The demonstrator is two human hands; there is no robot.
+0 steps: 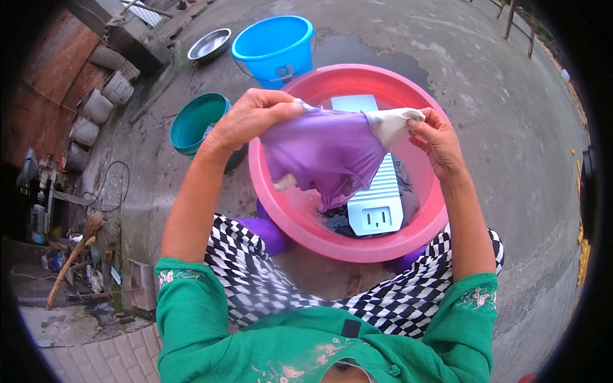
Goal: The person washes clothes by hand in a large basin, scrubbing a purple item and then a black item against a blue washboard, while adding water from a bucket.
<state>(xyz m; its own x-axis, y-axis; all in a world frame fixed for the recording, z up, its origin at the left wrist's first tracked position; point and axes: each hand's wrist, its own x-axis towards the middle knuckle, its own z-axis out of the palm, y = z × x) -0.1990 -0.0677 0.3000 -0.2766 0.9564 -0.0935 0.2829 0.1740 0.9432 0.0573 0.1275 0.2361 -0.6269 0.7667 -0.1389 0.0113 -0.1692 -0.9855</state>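
A wet purple garment with white parts (322,150) is stretched between my hands above a large pink basin (281,223). My left hand (252,118) is closed on its left upper edge. At the right, my right hand (437,140) pinches the end of a white part. The cloth hangs down and covers part of a pale blue washboard (377,214), which lies slanted in the basin. Dark wet cloth (408,191) lies in the basin beside and under the board.
Beyond the basin stand a bright blue bucket (274,54) and a metal bowl (211,45). A teal bucket (185,131) with something in it is at the left. Several white buckets (96,105) line the brick wall; a broom (76,255) lies near clutter at far left.
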